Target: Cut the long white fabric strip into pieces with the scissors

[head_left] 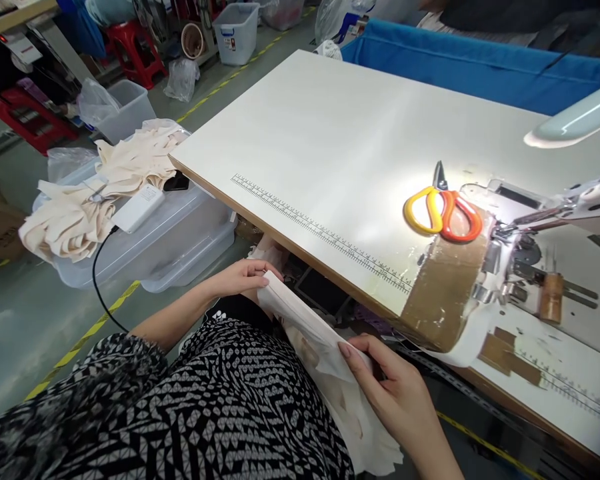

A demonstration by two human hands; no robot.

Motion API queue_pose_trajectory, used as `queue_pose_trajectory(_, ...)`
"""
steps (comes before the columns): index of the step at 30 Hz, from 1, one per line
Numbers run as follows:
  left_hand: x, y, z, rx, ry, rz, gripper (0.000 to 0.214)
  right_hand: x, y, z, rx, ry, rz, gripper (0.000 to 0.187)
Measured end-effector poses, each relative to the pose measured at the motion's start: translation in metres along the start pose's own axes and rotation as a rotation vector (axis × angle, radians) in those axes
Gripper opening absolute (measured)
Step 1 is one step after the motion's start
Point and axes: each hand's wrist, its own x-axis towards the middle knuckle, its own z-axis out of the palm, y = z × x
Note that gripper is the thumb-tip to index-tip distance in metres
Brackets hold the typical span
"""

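Note:
A strip of cream fabric (305,313) is stretched between my two hands over my lap, its folded upper edge running down to the right. My left hand (245,277) pinches the upper left end. Thumb and fingers of my right hand (383,373) grip the same edge lower down. More of the cloth hangs loosely below, across my patterned clothing. To the right of the hands, the sewing machine (510,260) is lit by its lamp. Scissors (443,213) with yellow and orange handles lie beside it on the white table (320,147).
Cream fabric pieces (135,157) and a white power bank (139,208) with a black cable rest on a clear plastic box (180,233) at left. A blue cloth bin (455,67) stands behind the table. A wooden-handled tool (551,298) lies near the machine. Red stools (135,53) stand farther back.

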Motion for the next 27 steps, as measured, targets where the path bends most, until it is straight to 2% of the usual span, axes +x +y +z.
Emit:
queue_pose_trajectory(8, -0.002, 0.001, -0.003, -0.008, -0.018, 0.040, 0.027, 0.003, 0.000, 0.006, 0.085, -0.117, 0.075, 0.035)
queue_pose_trajectory(12, 0.000, -0.004, -0.002, -0.055, 0.018, 0.013, 0.030, 0.002, -0.001, 0.009, 0.135, -0.080, 0.083, 0.038)
queue_pose_trajectory(17, 0.005, -0.014, 0.009, -0.249, 0.058, -0.069, 0.037, -0.001, -0.004, 0.012, 0.228, -0.025, 0.130, 0.039)
queue_pose_trajectory(20, 0.007, -0.016, 0.017, -0.258, 0.066, -0.120, 0.040, -0.003, -0.003, 0.013, 0.207, 0.009, 0.141, 0.036)
queue_pose_trajectory(27, 0.008, -0.014, 0.024, -0.236, 0.130, -0.116, 0.041, -0.005, 0.008, 0.010, 0.049, -0.060, 0.027, 0.032)
